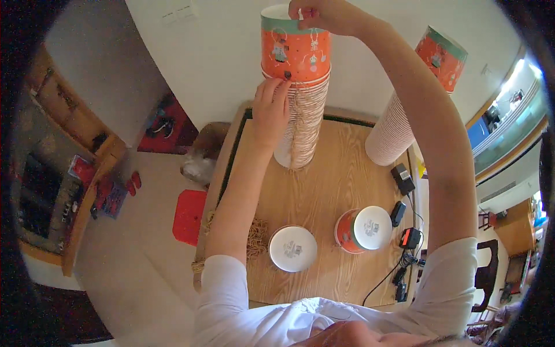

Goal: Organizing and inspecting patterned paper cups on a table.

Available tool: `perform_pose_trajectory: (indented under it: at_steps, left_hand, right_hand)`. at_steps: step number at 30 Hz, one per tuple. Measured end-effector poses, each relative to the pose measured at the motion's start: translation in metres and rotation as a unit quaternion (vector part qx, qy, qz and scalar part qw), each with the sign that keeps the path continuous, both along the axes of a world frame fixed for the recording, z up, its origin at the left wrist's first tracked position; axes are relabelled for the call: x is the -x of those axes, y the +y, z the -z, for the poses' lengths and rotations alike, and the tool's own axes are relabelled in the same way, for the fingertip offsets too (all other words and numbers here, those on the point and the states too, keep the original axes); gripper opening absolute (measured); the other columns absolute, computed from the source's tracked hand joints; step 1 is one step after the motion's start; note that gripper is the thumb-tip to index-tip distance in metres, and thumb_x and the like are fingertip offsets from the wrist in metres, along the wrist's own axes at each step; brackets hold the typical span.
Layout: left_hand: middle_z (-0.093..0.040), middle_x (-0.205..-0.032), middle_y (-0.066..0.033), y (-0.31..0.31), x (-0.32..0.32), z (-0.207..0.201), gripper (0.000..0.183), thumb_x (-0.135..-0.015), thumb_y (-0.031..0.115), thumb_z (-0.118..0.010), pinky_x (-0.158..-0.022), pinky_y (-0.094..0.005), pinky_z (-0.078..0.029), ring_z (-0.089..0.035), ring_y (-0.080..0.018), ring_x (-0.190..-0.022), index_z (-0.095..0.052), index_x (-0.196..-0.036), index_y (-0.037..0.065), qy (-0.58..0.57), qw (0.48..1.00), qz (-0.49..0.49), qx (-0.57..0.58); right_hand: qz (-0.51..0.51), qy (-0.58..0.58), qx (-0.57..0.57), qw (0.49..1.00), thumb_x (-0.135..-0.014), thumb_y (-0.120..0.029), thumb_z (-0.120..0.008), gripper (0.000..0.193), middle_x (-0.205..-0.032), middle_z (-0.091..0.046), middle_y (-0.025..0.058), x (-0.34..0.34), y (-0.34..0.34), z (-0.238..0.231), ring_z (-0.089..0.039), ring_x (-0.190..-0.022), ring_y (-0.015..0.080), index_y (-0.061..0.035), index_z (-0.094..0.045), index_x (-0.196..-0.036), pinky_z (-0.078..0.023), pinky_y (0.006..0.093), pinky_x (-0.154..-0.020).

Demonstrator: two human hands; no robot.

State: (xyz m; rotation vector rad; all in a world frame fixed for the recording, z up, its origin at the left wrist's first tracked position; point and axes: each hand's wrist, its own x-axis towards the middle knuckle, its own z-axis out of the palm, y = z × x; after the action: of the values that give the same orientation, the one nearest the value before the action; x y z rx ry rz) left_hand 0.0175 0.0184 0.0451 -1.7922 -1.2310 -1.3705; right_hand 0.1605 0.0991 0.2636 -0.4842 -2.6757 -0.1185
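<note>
1. Nearest us, a white shirt point(329, 315) spans the lower edge of our view, with a wood-grained surface point(335, 179) beyond it.

2. Toward the far edge of that surface, we see a tall stack of tubs point(302, 115) standing base-up, its top tub point(295, 52) orange with a green band.

3. We judge each tub light and fairly stiff, likely paper, smooth enough to slip and easily dented; the tall column looks tippy. Its rolled rim offers the surest hold – the base edge a second one – with a light squeeze.

4. Right hand point(332, 16): we find the fingers curled close together at the top tub's upper edge; whether they pinch it, we cannot tell.

5. Left hand point(270, 113): fingers bent and slightly apart, tips touching the tub's lower rim near a brown cord point(298, 127) – their exact grip is hidden from us.

6. Around them, we count a second stack point(390, 133) to the right, two low tubs base-up, one at centre point(293, 248) and one to its right point(372, 228), a heap of twine point(256, 238) and a black adapter point(403, 179).
</note>
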Motion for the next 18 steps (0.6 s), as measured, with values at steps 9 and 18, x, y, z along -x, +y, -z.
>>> perform_pose_trajectory:
  at_steps: [9,18]
  left_hand:
    - [-0.053,-0.101,-0.0117,0.002,-0.001,0.000,0.029,-0.070,-0.002,-0.060,-0.084,-0.0401,-0.046,-0.052,-0.0308,-0.098,-0.058,-0.098,0.003,0.006,1.000,-0.003,-0.016]
    - [-0.053,-0.106,-0.0137,-0.012,-0.012,-0.008,0.034,-0.073,-0.003,-0.056,-0.087,-0.0406,-0.045,-0.051,-0.0318,-0.101,-0.056,-0.106,0.004,0.011,0.998,-0.004,0.067]
  right_hand:
    - [-0.007,0.009,-0.005,1.000,-0.076,-0.010,-0.065,0.016,-0.080,-0.062,0.0127,-0.001,0.004,0.011,-0.059,-0.074,0.0242,-0.0023,-0.055,-0.086,-0.046,0.0369,-0.065]
    - [0.009,0.064,-0.076,0.995,-0.077,-0.010,-0.062,0.017,-0.084,-0.059,0.0153,-0.004,0.004,0.039,-0.058,-0.080,0.0293,-0.0033,-0.054,-0.091,-0.045,0.0378,-0.071]
